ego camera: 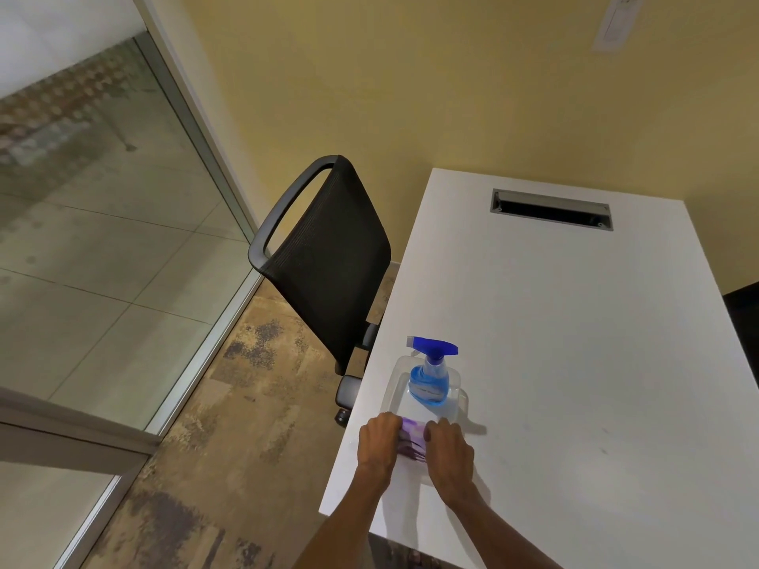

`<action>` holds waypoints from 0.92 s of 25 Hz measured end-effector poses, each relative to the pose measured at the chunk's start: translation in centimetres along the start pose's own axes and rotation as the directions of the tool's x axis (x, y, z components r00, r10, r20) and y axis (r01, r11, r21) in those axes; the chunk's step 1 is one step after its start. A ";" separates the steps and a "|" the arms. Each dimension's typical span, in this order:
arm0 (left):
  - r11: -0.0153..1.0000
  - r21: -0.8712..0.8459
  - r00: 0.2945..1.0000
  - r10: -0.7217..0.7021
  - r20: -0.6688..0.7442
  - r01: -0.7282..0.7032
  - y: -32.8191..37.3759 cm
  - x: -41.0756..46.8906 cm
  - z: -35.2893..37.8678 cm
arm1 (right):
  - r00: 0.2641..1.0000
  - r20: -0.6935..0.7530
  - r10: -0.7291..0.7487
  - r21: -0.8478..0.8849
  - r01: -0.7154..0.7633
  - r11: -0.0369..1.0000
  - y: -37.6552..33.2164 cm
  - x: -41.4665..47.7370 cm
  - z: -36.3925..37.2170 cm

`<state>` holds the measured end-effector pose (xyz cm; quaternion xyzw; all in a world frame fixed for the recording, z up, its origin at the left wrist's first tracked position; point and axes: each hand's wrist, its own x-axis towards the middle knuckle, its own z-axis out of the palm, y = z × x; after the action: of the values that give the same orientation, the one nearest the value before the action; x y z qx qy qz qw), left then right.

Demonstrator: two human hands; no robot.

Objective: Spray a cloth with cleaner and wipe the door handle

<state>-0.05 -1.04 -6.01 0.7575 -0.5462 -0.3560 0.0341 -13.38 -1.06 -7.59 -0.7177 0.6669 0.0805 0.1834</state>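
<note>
Both hands, left hand (380,439) and right hand (447,447), curl closed fingers on a crumpled purple cloth (412,437), likely gathering it for spraying, just before the blue spray bottle (429,381).

Two bare forearms are showing from the bottom edge, no sleeves in view on either one. Left hand (380,443) is showing its back, knuckles rounded, fingers short from this angle, no ring, no glove, no watch or band at the wrist. Right hand (449,451) is showing its back too, knuckles and tendons visible, thumb side facing left, wrist bare, nothing worn. Both forearms are looking slim and smooth, widening toward the frame edge. Nails are not showing. Rest of the body is out of frame.
</note>
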 end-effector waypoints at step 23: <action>0.960 0.159 0.969 0.216 0.117 -0.233 -2.4 -4.8 -0.6 | 0.955 -0.081 -0.284 -0.189 0.265 0.946 0.0 -1.6 -0.3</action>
<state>1.45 3.84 -4.19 0.6723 -0.6582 -0.3384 -0.0180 -13.57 0.34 -6.72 -0.8202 0.5596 0.0742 0.0926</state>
